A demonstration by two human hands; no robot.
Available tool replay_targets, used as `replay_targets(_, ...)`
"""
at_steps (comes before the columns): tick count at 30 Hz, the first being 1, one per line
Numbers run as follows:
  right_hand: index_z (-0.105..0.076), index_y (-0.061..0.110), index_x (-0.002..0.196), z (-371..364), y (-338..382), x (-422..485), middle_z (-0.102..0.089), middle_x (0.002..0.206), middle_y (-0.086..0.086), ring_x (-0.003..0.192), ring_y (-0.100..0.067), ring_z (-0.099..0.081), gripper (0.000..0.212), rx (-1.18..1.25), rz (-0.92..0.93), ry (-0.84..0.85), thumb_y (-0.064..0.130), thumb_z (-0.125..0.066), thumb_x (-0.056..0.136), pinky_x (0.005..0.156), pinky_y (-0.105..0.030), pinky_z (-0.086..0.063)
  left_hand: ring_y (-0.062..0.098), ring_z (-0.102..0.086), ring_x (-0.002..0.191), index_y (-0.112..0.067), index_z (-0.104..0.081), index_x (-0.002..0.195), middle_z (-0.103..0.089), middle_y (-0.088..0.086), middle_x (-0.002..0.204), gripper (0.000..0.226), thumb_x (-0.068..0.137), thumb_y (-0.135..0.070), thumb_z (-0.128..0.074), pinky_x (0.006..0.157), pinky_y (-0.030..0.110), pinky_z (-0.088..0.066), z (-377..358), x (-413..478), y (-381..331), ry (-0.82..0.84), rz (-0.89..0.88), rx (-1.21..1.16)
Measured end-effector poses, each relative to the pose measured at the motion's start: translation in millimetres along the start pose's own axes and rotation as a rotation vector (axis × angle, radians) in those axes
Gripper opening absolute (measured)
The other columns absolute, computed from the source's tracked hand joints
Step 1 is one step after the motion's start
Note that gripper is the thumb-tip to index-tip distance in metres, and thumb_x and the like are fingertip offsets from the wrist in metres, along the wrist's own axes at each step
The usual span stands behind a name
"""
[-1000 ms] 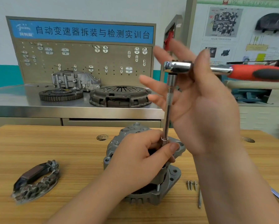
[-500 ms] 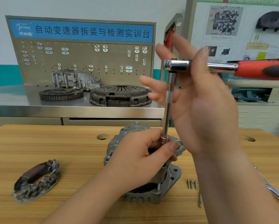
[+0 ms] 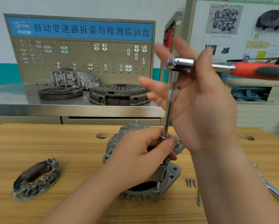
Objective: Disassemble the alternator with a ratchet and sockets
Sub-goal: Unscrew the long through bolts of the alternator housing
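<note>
A grey alternator stands on the wooden bench. My left hand grips its upper housing, with the thumb tip beside the small socket seated on top. From the socket a chrome extension bar rises to the ratchet head. The ratchet's red and black handle points right. My right hand holds the ratchet just behind the head, thumb across the front and spread fingers behind it.
A removed rectifier piece lies at the left of the bench. Three small screws and a long bolt lie right of the alternator, and a metal tool lies at the right edge. On the steel counter behind stand a clutch cover, a flywheel and a casting.
The ratchet handle has shifted slightly up and down at the right. Both hands and the alternator stay in nearly the same place.
</note>
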State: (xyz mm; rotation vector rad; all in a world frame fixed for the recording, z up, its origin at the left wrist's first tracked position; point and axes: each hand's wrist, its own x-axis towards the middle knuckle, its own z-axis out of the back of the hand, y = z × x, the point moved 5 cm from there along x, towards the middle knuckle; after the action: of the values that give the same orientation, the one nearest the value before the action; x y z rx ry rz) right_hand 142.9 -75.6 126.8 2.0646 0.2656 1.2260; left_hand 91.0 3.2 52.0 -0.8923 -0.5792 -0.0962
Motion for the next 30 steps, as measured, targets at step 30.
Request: replay_targets(30,-0.059,0.02,0.116,-4,-9,-1,-0.074,0.104,-0.001,0.068,-0.019,-0.072,0.047,0.22,-0.184,0.033,0.051,-0.028,0.099,0.049,-0.023,-0.052,0.008,-0.068,0.072,-0.033,-0.066,0.082,-0.073,-0.016,0.076,0.02,0.088,-0.04,-0.048,0.07,0.036,-0.055,-1,0,-1,0.012,0.016,0.02)
